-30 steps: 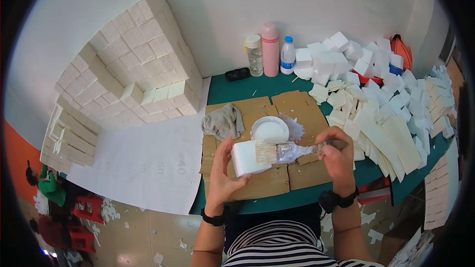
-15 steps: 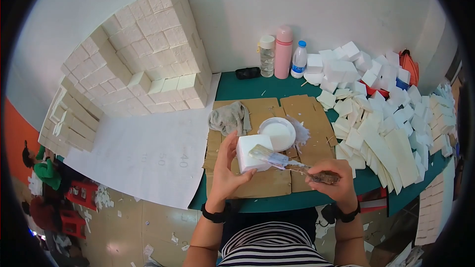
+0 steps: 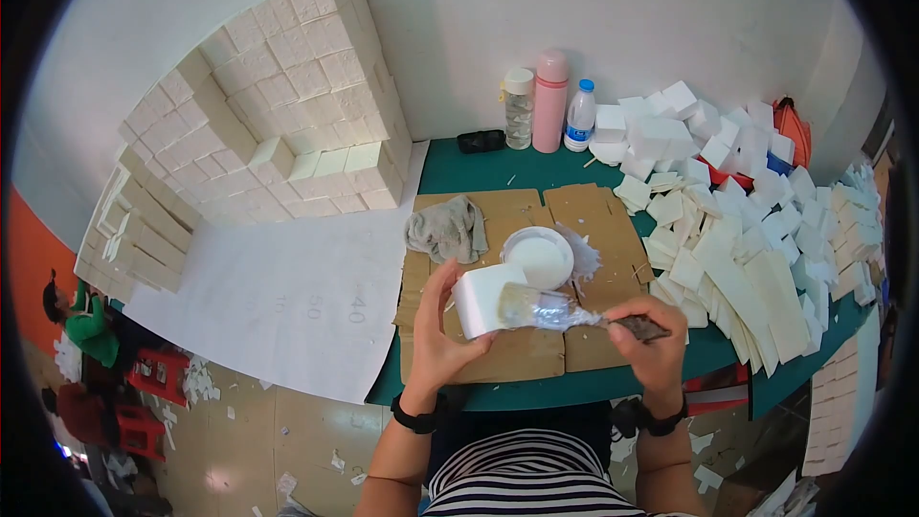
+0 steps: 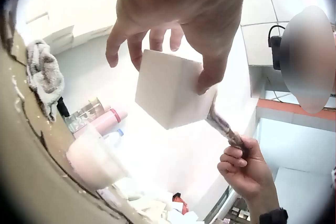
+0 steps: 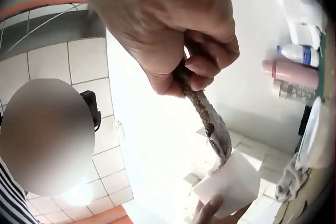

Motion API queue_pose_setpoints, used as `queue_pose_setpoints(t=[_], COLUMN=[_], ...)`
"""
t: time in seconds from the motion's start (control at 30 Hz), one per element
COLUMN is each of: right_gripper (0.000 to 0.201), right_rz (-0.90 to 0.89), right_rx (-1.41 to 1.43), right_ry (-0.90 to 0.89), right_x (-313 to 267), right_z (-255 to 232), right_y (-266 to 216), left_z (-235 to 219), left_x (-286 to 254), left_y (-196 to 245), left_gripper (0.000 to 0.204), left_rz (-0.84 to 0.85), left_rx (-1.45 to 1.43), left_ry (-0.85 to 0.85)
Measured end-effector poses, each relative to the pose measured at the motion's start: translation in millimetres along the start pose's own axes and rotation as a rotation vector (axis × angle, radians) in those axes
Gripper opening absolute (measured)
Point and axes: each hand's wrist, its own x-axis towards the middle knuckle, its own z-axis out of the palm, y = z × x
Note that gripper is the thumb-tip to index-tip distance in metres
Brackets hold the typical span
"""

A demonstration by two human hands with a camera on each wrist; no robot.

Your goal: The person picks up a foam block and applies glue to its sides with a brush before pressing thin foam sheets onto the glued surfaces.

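Green table (image 3: 479, 168) against a white wall, cardboard sheets (image 3: 593, 220) and glue bowl (image 3: 537, 258) on it, left hand (image 3: 438, 330) gripping a foam block (image 3: 483, 299) above the cardboard, right hand (image 3: 653, 337) clasping a brush (image 3: 574, 312) against it

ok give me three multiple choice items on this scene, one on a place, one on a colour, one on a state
1. Where is the bowl?
A. on the cardboard
B. on the floor
C. on the block wall

2. What colour is the flask?
A. blue
B. pink
C. black

3. What is the right hand doing?
A. lying flat
B. holding a bottle
C. gripping a brush

Answers:
1 A, the bowl sits on cardboard beside the rag.
2 B, the flask by the wall is pink.
3 C, fingers curl round the brush handle, bristles on the block that the left hand holds.
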Motion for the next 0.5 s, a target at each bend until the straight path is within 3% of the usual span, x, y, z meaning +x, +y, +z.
queue_pose_setpoints(t=[0.17, 0.3, 0.4, 0.5], right_gripper=[0.013, 0.012, 0.010, 0.009], right_rz=[-0.009, 0.013, -0.032, 0.063], right_rx=[-0.096, 0.162, 0.100, 0.148], right_ry=[0.084, 0.223, -0.048, -0.017], right_x=[10, 10, 11, 12], right_z=[-15, -7, 0, -18], right_y=[-4, -3, -4, 12], left_z=[-3, -3, 1, -4], left_x=[0, 2, 2, -2], left_y=[-4, -2, 0, -5], left_gripper=[0.092, 0.096, 0.092, 0.092], left_rz=[0.013, 0.021, 0.041, 0.015], left_rx=[-0.002, 0.153, 0.102, -0.032], left_ry=[0.010, -0.043, -0.035, -0.032])
